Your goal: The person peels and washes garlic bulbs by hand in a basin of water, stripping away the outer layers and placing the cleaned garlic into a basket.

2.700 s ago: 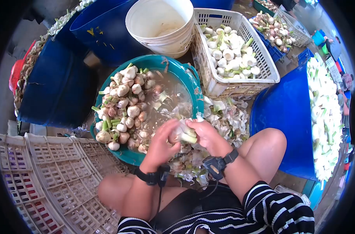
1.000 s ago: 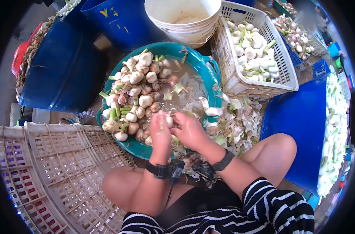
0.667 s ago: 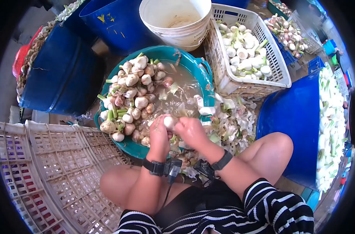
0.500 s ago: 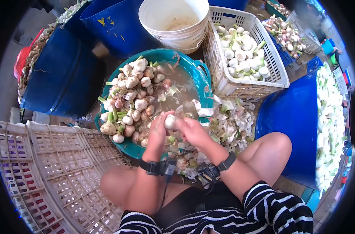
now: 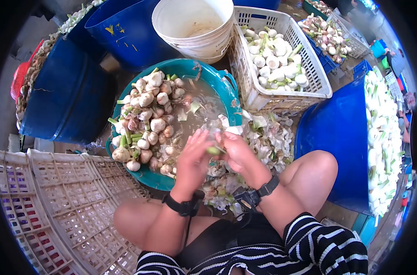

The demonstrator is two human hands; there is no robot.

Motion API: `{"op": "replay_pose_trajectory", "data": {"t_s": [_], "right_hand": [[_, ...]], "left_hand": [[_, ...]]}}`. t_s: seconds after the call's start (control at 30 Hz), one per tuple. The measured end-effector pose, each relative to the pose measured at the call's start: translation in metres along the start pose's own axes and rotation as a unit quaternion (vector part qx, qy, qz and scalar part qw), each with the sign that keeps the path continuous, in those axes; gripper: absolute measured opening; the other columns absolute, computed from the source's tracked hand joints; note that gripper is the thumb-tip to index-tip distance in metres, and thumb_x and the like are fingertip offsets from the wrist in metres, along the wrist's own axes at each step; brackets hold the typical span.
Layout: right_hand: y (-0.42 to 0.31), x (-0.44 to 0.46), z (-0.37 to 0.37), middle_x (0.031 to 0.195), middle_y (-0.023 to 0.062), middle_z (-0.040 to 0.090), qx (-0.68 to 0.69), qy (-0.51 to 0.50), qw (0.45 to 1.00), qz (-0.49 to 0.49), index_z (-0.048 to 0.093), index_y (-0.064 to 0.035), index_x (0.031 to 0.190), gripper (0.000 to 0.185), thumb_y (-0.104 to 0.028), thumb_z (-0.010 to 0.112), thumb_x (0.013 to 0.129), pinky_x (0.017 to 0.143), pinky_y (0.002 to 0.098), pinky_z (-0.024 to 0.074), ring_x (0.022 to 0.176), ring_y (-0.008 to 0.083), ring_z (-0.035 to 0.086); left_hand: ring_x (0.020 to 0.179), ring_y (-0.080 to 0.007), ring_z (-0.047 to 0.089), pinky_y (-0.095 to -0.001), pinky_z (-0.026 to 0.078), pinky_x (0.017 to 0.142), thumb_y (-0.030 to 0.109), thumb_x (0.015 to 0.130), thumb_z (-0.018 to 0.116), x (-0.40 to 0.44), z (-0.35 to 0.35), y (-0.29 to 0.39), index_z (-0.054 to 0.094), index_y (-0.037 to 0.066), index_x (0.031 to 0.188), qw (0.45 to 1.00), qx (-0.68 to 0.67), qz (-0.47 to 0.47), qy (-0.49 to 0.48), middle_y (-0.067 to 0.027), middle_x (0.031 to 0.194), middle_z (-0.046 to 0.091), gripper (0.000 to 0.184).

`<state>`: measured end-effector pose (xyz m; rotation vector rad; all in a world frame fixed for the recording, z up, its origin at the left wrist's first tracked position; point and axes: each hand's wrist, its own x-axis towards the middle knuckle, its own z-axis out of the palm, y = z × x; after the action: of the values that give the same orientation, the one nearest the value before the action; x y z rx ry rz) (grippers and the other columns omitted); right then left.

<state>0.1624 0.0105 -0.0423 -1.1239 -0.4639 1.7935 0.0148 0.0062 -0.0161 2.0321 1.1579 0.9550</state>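
Note:
Over the near side of a teal tub [image 5: 165,183], my two hands meet around a garlic bulb, of which only the green stem end [image 5: 213,150] shows plainly. My left hand [image 5: 193,158], blurred by motion, is curved round the bulb and hides most of it. Close against it, my right hand [image 5: 237,152] has its fingers bent in at the stem end; what they pinch is too blurred to make out. Unpeeled garlic bulbs [image 5: 146,99] with short green stems are heaped in the tub's left half, beside murky water with floating skins.
Peeled skins [image 5: 268,137] pile up right of the tub. Behind stand a white bucket [image 5: 194,27] and a cream crate [image 5: 281,98] of white garlic. Blue barrels [image 5: 327,137] flank both sides. A plastic lattice crate [image 5: 75,192] lies at left, near my knee.
The white bulb that showed between my hands is now mostly covered, and its green stem end has come into sight. My left fingers have straightened and moved. The view has shifted slightly.

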Motion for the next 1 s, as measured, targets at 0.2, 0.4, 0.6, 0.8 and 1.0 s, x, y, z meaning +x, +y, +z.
{"op": "replay_pose_trajectory", "data": {"t_s": [0.2, 0.4, 0.6, 0.8, 1.0], "right_hand": [[0.02, -0.036, -0.033, 0.097, 0.0087, 0.059, 0.034, -0.056, 0.982, -0.178, 0.053, -0.0064, 0.105, 0.025, 0.003, 0.039, 0.087, 0.062, 0.0216, 0.0458, 0.09, 0.0158, 0.058], [-0.048, -0.043, -0.051, 0.093, 0.0104, 0.063, -0.547, 0.06, 0.802, -0.233, 0.06, -0.0073, 0.099, 0.022, -0.006, 0.047, 0.082, 0.063, 0.028, 0.0484, 0.082, 0.0175, 0.062], [-0.009, -0.033, 0.018, 0.076, 0.0117, 0.061, -0.583, 0.104, 0.715, -0.372, 0.062, -0.0035, 0.093, 0.02, -0.011, 0.053, 0.077, 0.054, 0.0276, 0.0455, 0.057, 0.0179, 0.056], [-0.025, -0.026, 0.053, 0.054, 0.0144, 0.049, -0.478, 0.024, 0.836, -0.268, 0.057, 0.0032, 0.067, 0.016, -0.012, 0.055, 0.072, 0.048, 0.0285, 0.0391, 0.047, 0.0154, 0.046], [-0.007, -0.011, 0.028, 0.065, 0.0191, 0.058, -0.563, 0.029, 0.8, -0.207, 0.061, -0.0005, 0.067, 0.014, -0.014, 0.057, 0.068, 0.058, 0.0392, 0.0457, 0.064, 0.0313, 0.06]], "left_hand": [[0.085, -0.0147, 0.057, -0.0247, 0.05, 0.068, 0.024, 0.087, 0.057, 0.009, -0.023, -0.013, 0.052, 0.006, 0.102, 0.652, -0.607, -0.37, 0.265, -0.0067, 0.098, 0.059, 0.024], [0.057, -0.0068, 0.044, -0.0182, 0.034, 0.045, 0.038, 0.087, 0.054, 0.003, -0.027, -0.018, 0.055, 0.009, 0.097, 0.641, -0.579, -0.431, 0.262, 0.0016, 0.074, 0.054, 0.03], [0.048, -0.0077, 0.043, -0.0193, 0.035, 0.043, 0.021, 0.087, 0.057, 0.004, -0.013, -0.012, 0.05, 0.007, 0.077, 0.814, -0.362, -0.337, 0.304, 0.0008, 0.062, 0.051, 0.019], [0.068, -0.0192, 0.049, -0.0318, 0.04, 0.063, 0.006, 0.079, 0.063, 0.004, -0.011, 0.0, 0.042, 0.001, 0.067, 0.947, -0.079, -0.087, 0.298, -0.0094, 0.073, 0.054, 0.025], [0.05, -0.0107, 0.047, -0.0228, 0.039, 0.046, 0.012, 0.083, 0.06, 0.0, -0.005, -0.008, 0.046, 0.006, 0.07, 0.86, -0.326, -0.226, 0.32, -0.0025, 0.063, 0.053, 0.02]]}}
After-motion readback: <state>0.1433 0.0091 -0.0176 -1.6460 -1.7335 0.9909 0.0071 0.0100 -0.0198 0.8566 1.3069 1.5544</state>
